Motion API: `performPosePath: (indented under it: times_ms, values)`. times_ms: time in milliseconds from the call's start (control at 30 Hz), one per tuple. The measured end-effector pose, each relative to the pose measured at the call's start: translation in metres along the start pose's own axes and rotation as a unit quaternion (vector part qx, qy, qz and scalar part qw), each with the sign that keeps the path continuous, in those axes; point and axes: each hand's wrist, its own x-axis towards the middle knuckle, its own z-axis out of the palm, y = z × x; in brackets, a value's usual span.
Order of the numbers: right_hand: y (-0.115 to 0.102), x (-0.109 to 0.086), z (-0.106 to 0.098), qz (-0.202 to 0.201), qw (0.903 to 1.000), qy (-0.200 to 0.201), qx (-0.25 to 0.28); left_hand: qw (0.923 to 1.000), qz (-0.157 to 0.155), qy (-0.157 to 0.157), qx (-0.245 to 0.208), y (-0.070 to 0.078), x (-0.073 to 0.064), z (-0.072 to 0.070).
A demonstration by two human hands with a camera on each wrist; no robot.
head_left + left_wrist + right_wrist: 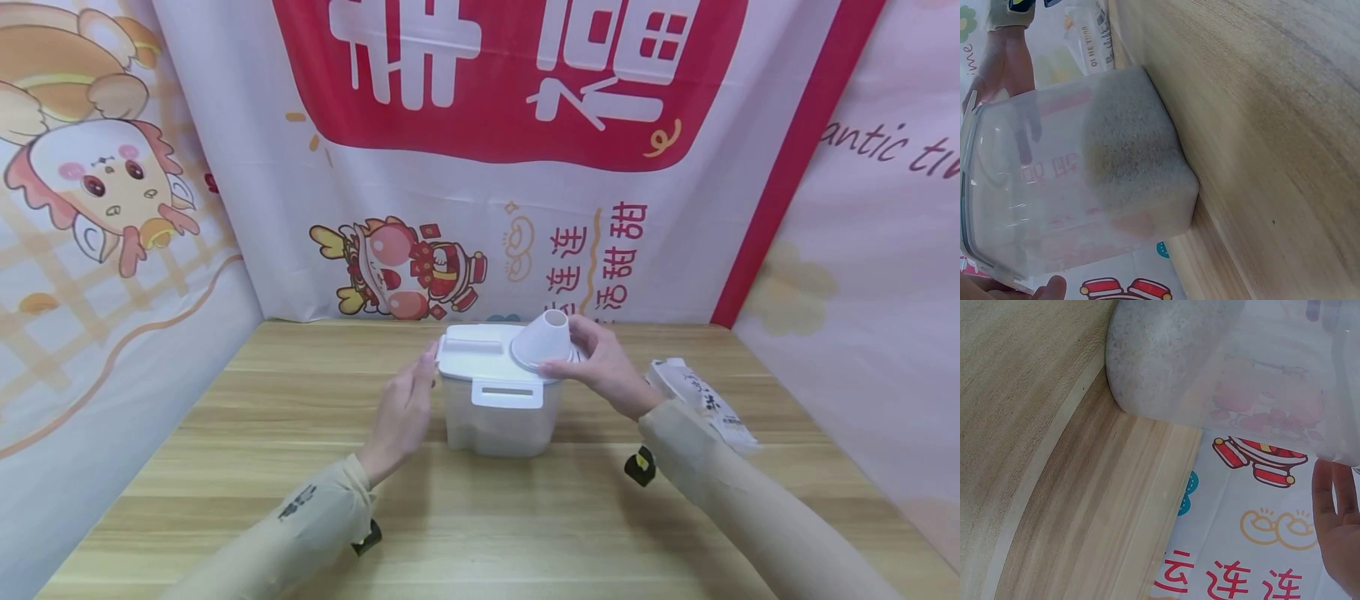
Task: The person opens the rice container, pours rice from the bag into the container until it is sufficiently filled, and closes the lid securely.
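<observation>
A translucent storage container (501, 425) with a white lid (468, 360) stands upright on the table. White rice (1138, 147) shows through its lower part. A white cone-shaped cup (543, 337) rests on the lid's right side, its narrow end up. At the lid's left end my left hand (402, 417) holds the edge, its thumb (1055, 287) by the rim in the left wrist view. My right hand (600, 367) grips the right end, thumb in front near the cup's base and other fingers behind. In the right wrist view, right-hand fingers (1329, 490) touch below the rim.
A printed white plastic bag (705, 400) lies flat on the wooden table (517, 525), right of the container and partly behind the right forearm. Printed cloth hangings (495, 183) close off the back and both sides.
</observation>
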Motion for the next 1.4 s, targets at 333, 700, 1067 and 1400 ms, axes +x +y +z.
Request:
performPosePath:
  times_ms: [333, 700, 1067, 1400]
  values:
    - [0.0, -0.001, 0.0, -0.002, 1.0, -0.001, 0.0, 0.9998, -0.015, 0.004, 0.013, 0.0, -0.001, 0.003]
    - [0.003, 0.0, 0.0, -0.001, 1.0, 0.004, -0.005, 0.9998, -0.011, 0.01, 0.009, -0.004, -0.002, 0.005]
    - [0.003, 0.0, 0.001, -0.004, 1.0, 0.007, 0.004, 0.9999, -0.004, 0.013, 0.005, -0.006, -0.003, 0.007]
    - [0.005, 0.0, 0.001, -0.007, 0.9999, 0.01, -0.003, 0.9993, -0.004, 0.036, 0.0, -0.008, -0.004, 0.014]
